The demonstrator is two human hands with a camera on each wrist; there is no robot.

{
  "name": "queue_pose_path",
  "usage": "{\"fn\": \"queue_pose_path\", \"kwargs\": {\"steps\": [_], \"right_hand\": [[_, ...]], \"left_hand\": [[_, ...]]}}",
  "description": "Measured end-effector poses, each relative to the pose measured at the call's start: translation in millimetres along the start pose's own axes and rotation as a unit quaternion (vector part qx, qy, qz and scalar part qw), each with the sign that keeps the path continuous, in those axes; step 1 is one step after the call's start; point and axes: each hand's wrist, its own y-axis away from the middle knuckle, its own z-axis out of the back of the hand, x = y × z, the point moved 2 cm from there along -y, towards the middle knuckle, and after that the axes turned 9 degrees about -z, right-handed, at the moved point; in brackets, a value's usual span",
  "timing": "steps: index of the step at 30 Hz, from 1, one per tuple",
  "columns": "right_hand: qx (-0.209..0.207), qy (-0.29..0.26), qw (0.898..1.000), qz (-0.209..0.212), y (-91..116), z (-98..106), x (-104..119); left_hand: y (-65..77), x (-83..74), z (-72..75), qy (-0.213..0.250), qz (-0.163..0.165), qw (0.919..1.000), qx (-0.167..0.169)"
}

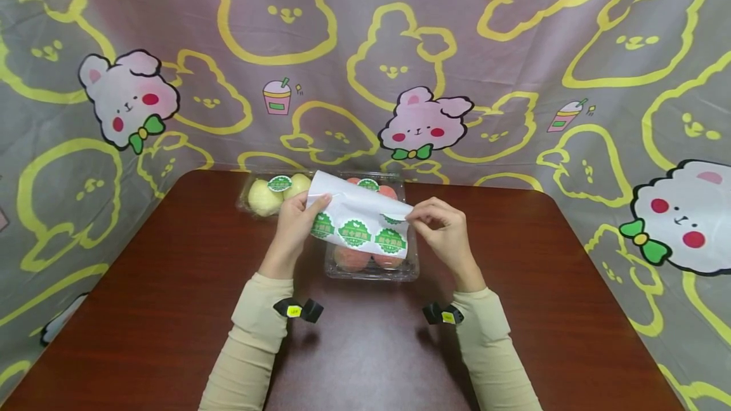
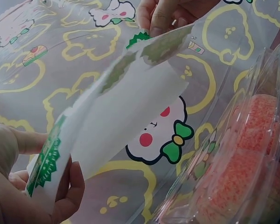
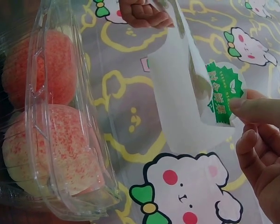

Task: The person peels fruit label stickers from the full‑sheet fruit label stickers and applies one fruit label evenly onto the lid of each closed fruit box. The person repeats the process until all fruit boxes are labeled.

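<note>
My left hand grips the left end of a white sheet bearing several round green stickers, thumb on its face. At the sheet's right edge, my right hand pinches a green sticker between thumb and forefinger. That sticker stands partly off the backing; whether any of it still clings, I cannot tell. Below and behind the sheet sits a clear plastic box of reddish peaches, partly hidden by it. A green sticker shows on the box's far part.
Left of the peach box, another clear pack holds pale yellow-green fruit with a green sticker on top. Both stand toward the back of the brown table. A patterned cloth hangs around the back and sides.
</note>
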Motion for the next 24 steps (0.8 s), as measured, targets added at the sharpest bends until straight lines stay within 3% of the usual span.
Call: {"fn": "queue_pose_path", "kwargs": {"steps": [24], "right_hand": [[0.052,-0.051,0.997,0.014,-1.2,6.3,1.3]], "left_hand": [[-2.4,2.5,4.3,-0.01,-0.003,0.9996,-0.025]]}}
